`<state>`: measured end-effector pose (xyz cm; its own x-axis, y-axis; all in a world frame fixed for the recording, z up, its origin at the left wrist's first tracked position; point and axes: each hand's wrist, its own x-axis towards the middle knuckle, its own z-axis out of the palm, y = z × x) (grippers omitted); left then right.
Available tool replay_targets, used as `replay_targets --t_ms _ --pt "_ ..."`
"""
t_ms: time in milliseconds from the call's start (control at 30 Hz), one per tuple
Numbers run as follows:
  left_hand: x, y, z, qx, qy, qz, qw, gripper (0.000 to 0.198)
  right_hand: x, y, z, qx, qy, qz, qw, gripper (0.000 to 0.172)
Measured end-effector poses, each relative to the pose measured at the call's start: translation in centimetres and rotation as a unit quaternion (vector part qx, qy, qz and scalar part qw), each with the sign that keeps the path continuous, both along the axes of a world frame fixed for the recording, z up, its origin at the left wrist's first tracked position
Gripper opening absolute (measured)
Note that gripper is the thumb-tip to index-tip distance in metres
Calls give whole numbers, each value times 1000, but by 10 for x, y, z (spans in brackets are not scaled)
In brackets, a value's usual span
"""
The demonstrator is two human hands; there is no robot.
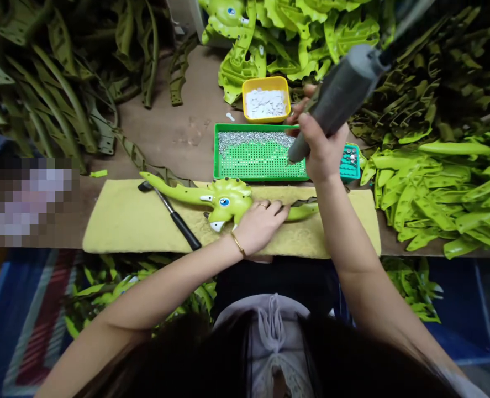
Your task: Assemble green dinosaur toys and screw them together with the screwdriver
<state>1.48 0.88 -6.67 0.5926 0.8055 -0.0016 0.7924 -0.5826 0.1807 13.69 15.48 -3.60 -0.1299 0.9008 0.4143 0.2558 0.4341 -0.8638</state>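
Note:
My left hand [263,225] rests over a lime-green toy dinosaur [228,193] with a blue eye, fingers curled down around its body. Long curved green parts stick out on both sides of its head. In my right hand [325,146] is a grey electric screwdriver [340,91], held at a slant. The tip points down over the right part of a green perforated tray [215,160] with many small silver screws [248,137]. The dinosaur lies on a folded yellow towel [120,221]. A hammer [182,226] with a black handle lies left of it.
Behind the tray stands a yellow box [245,105] of small white pieces. A teal tray [356,171] with metal bits sits right. Piles of olive parts [62,83] and lime-green parts [443,193] flank the work area; more dinosaur pieces [294,33] lie at the back.

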Motion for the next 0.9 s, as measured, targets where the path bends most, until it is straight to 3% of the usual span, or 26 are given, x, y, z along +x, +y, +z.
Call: replay_targets --t_ms 100,167,300,467,633,900 --pt "-6 4 -3 5 -4 34 999 41 -9 11 -19 31 58 -142 988 56" --pt "-8 4 -4 6 -13 42 999 42 -15 18 -28 31 55 -187 980 59" --pt "-9 4 -5 3 -30 40 999 41 -22 26 -37 4 49 -186 981 61" --pt "-10 7 -6 -9 -33 31 999 41 -22 26 -40 31 65 -204 976 60" --pt "-11 8 -6 -16 -30 28 999 41 -21 26 -45 46 99 -161 981 53" --pt "-9 5 -5 -20 -15 36 999 43 -19 29 -55 46 31 -163 985 60"
